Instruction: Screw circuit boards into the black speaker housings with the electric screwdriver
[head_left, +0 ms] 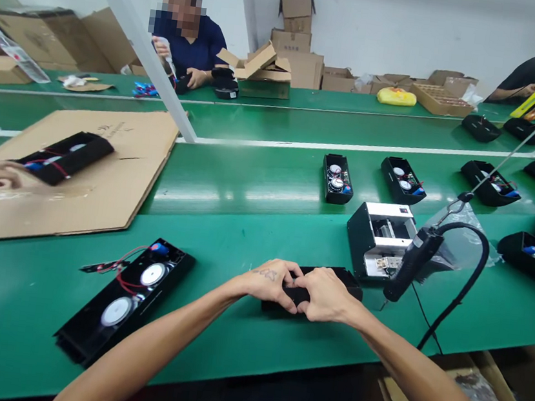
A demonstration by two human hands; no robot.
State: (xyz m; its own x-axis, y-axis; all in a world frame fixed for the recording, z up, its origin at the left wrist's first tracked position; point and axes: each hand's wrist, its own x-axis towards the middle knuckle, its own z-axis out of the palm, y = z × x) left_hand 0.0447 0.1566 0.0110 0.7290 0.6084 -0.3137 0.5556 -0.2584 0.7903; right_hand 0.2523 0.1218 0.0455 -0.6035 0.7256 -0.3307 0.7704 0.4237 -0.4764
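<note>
So I'm using the boxy black-and-silver tabletop machine (358, 243) as the landmark here. The long black box-shaped housing (351, 285) sits just to its left and a bit nearer the wearer, on the smooth green tabletop (229, 352). Both bare hands are on it: left hand (273, 282), with a star-like tattoo on the back, and right hand (325, 295). Fingers are curled in and nearly meet over the middle of the housing. Can't tell if they're pinching something small, since they cover that bit.

A black stick-shaped power screwdriver (412, 265) hangs tip down at the machine's front right, with a thick black cable looping off it. Well left of the machine there's an open black speaker case (135, 293), lying at a slant, two round white discs inside, red wires spilling out. Farther left and back, another person's hand (4, 176) is at a similar dark case (65, 159) on a flat brown cardboard sheet (116, 198). Two small open black cases (336, 194) (402, 194) sit behind the machine.
</note>
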